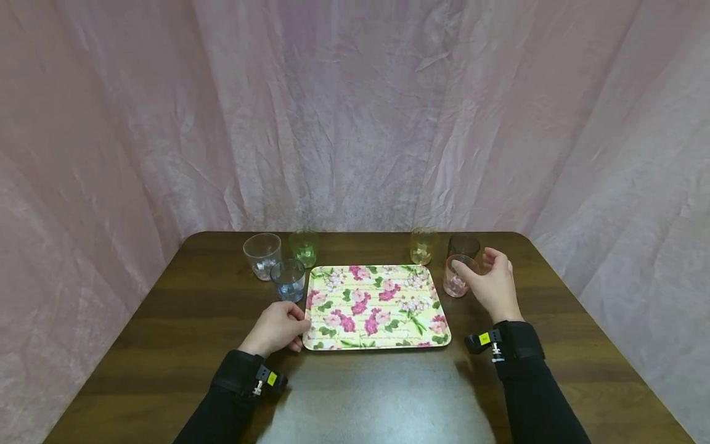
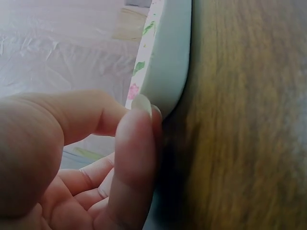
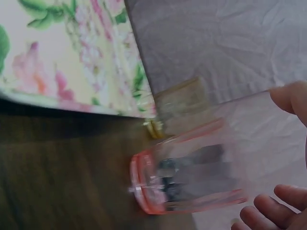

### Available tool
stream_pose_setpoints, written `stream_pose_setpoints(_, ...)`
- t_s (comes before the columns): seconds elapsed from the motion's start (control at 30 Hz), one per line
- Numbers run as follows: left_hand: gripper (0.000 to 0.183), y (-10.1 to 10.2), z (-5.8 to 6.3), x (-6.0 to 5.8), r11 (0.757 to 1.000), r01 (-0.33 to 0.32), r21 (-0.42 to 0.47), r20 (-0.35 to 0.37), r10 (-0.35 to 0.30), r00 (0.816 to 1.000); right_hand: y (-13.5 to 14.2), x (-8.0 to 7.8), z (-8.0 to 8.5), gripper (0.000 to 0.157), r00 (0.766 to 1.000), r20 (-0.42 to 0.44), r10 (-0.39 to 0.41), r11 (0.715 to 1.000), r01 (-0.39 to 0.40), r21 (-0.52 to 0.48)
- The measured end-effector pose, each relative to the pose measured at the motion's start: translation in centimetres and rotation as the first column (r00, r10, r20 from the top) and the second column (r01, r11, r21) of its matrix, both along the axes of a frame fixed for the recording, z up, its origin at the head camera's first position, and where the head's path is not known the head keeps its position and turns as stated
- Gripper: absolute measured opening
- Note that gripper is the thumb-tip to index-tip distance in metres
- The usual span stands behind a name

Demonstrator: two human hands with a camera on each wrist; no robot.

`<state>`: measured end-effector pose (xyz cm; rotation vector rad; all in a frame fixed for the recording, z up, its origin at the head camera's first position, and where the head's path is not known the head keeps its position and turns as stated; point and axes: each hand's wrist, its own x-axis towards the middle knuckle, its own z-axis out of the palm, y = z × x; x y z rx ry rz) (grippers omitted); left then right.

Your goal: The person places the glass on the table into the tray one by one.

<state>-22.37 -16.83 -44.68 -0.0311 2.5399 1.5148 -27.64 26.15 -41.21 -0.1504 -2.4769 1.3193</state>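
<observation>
A floral tray with a pale yellow ground lies at mid-table. My left hand pinches its near left edge between thumb and forefinger; the left wrist view shows the fingertips meeting at the pale outer side of the tray. Just right of the tray stands an upright pink glass. My right hand is beside it, thumb and fingers spread around its upper part. In the right wrist view, a gap shows between these fingers and the pink glass.
A dark grey glass stands behind the pink one, and a yellow glass is at the tray's far right corner. Left of the tray are a blue glass, a green glass and a larger clear glass. Pink curtain hangs behind.
</observation>
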Motion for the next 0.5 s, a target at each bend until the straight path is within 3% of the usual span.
stream_pose_setpoints(0.27, 0.011, -0.1, -0.8, -0.1, 0.999, 0.000, 0.038, 0.008, -0.001, 1.000, 0.0, -0.9, -2.0, 0.111, 0.994, 0.104, 0.044, 0.999, -0.043, -0.012)
stream_pose_setpoints(0.5, 0.012, -0.1, -0.6, -0.1, 0.999, -0.004, 0.041, 0.002, 0.004, 1.000, -0.1, -1.4, -2.9, 0.107, 0.987, 0.141, 0.075, 0.997, -0.071, -0.027)
